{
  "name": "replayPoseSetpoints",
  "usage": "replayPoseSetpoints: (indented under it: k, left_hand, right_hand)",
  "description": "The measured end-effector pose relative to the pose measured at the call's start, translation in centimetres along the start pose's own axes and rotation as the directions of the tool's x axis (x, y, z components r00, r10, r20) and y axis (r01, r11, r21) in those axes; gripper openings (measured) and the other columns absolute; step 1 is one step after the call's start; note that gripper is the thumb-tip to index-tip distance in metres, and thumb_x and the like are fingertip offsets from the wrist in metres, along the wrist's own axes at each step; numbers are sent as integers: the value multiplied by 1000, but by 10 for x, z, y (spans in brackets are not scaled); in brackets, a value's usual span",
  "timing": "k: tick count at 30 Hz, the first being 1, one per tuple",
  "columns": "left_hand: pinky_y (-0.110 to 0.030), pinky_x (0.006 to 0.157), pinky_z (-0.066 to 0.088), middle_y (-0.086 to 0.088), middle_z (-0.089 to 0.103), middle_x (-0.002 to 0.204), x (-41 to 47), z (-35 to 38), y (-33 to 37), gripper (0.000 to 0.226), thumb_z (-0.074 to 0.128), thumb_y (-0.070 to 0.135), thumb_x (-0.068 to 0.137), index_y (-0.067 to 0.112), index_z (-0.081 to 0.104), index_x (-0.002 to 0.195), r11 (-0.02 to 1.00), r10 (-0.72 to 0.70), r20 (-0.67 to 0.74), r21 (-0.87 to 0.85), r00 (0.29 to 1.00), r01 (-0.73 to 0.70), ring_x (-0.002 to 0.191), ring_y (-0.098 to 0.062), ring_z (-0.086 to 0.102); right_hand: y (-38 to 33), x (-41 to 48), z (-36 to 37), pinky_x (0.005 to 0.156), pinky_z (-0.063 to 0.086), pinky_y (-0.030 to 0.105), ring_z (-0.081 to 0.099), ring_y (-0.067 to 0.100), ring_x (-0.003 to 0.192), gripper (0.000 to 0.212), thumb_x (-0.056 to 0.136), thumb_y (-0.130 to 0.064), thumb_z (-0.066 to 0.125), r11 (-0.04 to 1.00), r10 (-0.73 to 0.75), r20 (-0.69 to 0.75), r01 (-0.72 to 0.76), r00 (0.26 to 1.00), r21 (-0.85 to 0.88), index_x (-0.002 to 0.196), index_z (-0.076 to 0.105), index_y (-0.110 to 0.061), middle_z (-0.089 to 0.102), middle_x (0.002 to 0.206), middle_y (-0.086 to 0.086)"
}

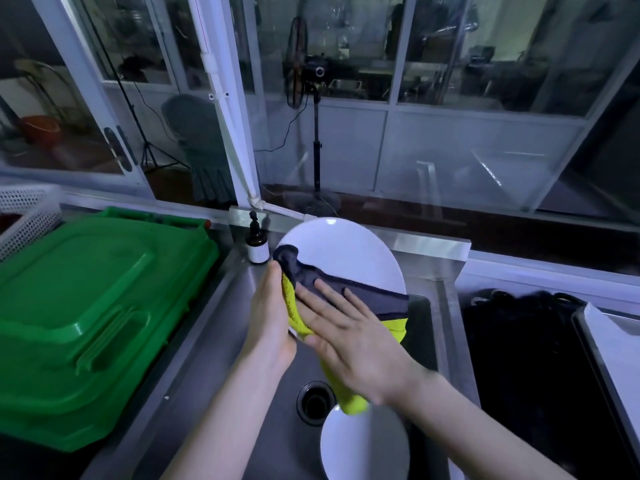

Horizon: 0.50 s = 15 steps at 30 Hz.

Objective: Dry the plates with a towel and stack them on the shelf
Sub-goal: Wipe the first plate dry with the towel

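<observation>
Plate (346, 252): white, round, glossy, held tilted above the sink (211, 351). Left hand (270, 317) grips its left rim, fingers hidden behind it. Right hand (349, 344), fingers straight and spread, presses a yellow-and-dark towel (363, 297) against its face. Second plate (363, 445) lies in the sink.

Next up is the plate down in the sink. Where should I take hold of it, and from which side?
Grip the lower plate by its left rim, coming in from the drain side. That arc is bare, while its right part is hidden under the right arm and lies close to the sink wall. Whether it lies flat is unclear.
</observation>
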<state>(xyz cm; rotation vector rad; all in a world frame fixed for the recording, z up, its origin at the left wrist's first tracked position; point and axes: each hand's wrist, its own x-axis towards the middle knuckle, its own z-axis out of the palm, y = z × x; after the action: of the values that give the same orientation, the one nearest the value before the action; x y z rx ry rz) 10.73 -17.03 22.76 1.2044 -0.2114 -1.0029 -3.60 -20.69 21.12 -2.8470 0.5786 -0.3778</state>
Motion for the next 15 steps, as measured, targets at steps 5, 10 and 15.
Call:
replayPoseSetpoints:
  k: [5,10,15]
  left_hand:
    - [-23,82,47,13,71,116,-8,10,-12,23,46,44,104,30,64,109,998,57,-33,-19,998,-57,99,-7,67]
    - [-24,58,59,17,77,88,-4,-7,-1,23,50,43,101,30,69,102,993,118,-85,-4,989,-118,81,-6,74]
    - [-39,86,59,1,78,107,-5,-8,6,33,49,43,102,22,70,116,996,81,-97,-15,992,-83,99,-20,74]
  right_hand:
    - [30,42,-14,121,10,39,-2,9,151,52,105,-42,27,966,258,-126,-257,958,21,154,12,-37,2,162,-19]
    - [48,44,-23,122,1,40,-5,11,151,53,104,-47,20,905,404,-146,-418,903,-79,155,6,-37,-2,162,-17]
    - [12,2,-7,122,-2,37,-12,10,150,54,101,-53,11,993,104,34,-101,994,-64,152,-2,-42,-8,160,-24]
